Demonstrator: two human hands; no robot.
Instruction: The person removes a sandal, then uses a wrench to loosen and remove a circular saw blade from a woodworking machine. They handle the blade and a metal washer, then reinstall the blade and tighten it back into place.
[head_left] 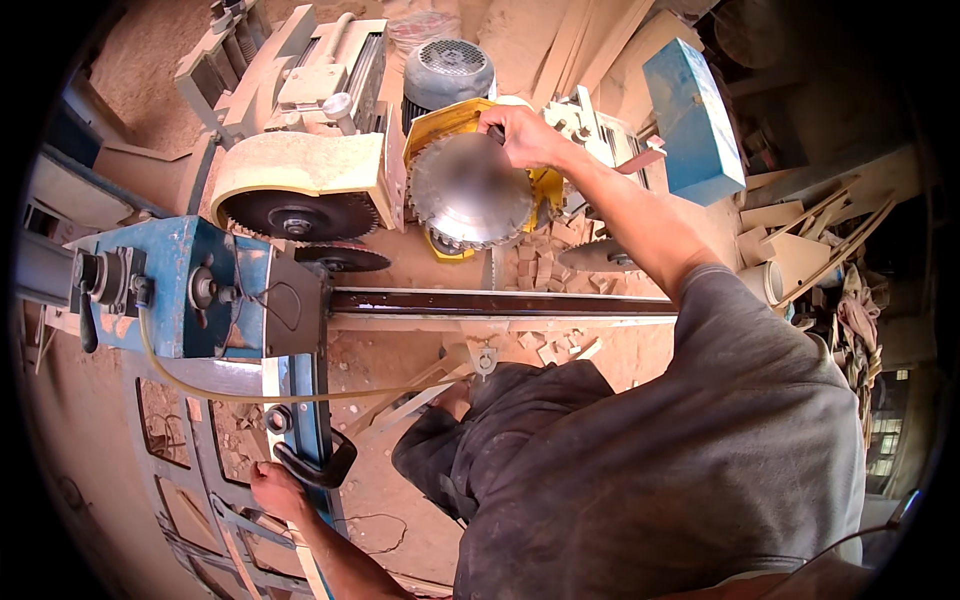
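Note:
My right hand (525, 136) reaches out to the upper edge of a toothed circular saw blade (450, 215) in front of a yellow guard (430, 128). Its fingers are curled around a small dark piece (496, 133), mostly hidden by them. The middle of the blade is blurred. At the lower left, my left hand (278, 490) is closed on a pale wooden strip (306, 560) that lies along the blue machine. Just beside this hand is a black curved handle (318, 466).
A second saw blade (298, 222) sits under a cream guard, left of the yellow one. A grey motor (450, 72) stands behind. A dark rail (500, 304) crosses before me from a blue machine head (165, 285). Wood offcuts (548, 270) lie below the blades; a blue box (695, 120) is at right.

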